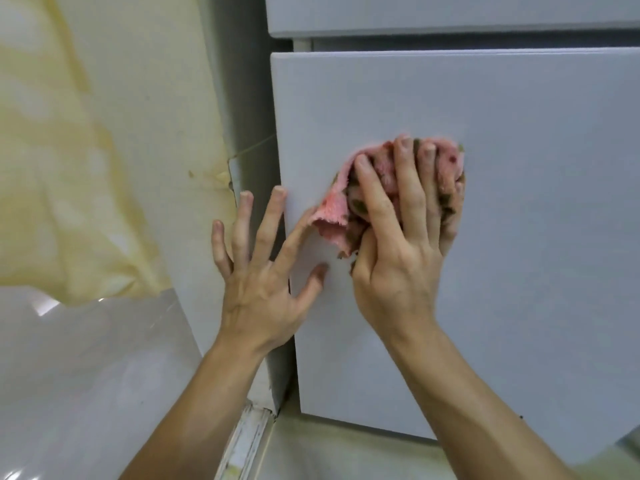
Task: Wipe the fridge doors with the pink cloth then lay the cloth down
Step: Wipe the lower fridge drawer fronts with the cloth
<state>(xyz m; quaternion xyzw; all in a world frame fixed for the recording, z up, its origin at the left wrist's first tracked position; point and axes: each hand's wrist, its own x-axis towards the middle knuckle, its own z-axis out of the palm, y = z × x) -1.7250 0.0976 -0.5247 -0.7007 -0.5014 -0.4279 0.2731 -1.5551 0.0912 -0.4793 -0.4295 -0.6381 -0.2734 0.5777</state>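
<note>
Head view: fluffy pink cloth [332, 216], smooth door [519, 237]

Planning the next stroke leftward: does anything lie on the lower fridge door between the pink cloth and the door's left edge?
Yes. The left hand lies spread there, thumb and forefinger on the lower fridge door just beside the pink cloth that the right hand holds against it. Rightward, the door face is bare.

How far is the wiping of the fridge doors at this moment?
Done: cannot be judged; no wiped area shows on either door. In hand: the right hand holds the cloth against the lower door, while the left hand rests open on its left edge. Left: the rest of this door, perhaps the upper door, then laying the cloth down.
</note>
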